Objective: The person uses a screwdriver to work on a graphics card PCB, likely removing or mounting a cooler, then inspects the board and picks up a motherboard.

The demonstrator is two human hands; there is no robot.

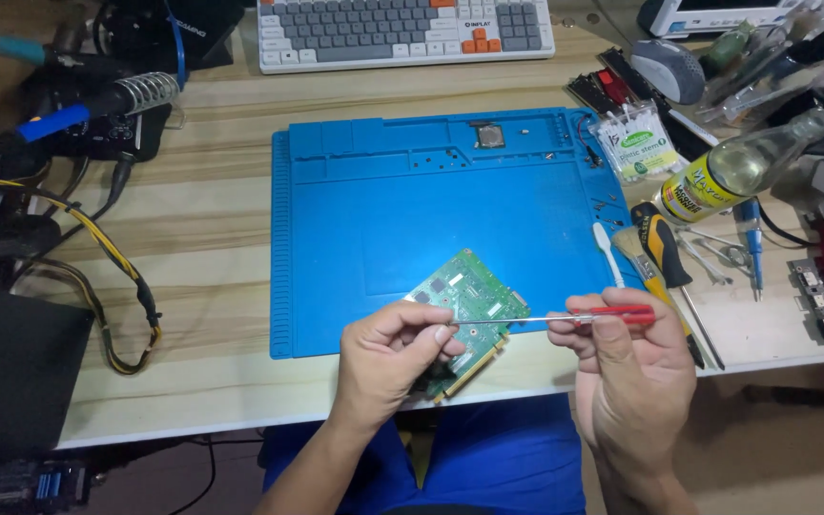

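One wooden desk [202, 238] fills the view, and I log its contents from the largest down. A blue work mat [374, 210] lies flat at its centre, with a small square chip [488, 135] resting in a tray recess along its far edge. A grey and white keyboard [402, 30] sits beyond the mat, and a grey mouse [668, 70] lies to its right. To the left, a soldering iron [78, 110] rests in its coiled stand, with yellow and black cables [116, 267] looping below it. To the right of the mat I note a clear bottle [746, 167] lying on its side, a pack of cotton swabs [636, 143], a black and yellow handled tool [662, 250] and a white brush [607, 250].

The green circuit board [469, 296] is at the near edge of the mat, tilted, its lower part overhanging toward the desk edge. My left hand [388, 358] grips the board from below and the near side, fingers curled about its edge, thumb pressing on top. My right hand [636, 367] is clenched on the red-handled screwdriver [603, 317], which lies nearly level, its thin shaft reaching left across the board. The tip ends just beside the left thumb; I cannot tell whether it touches the board.
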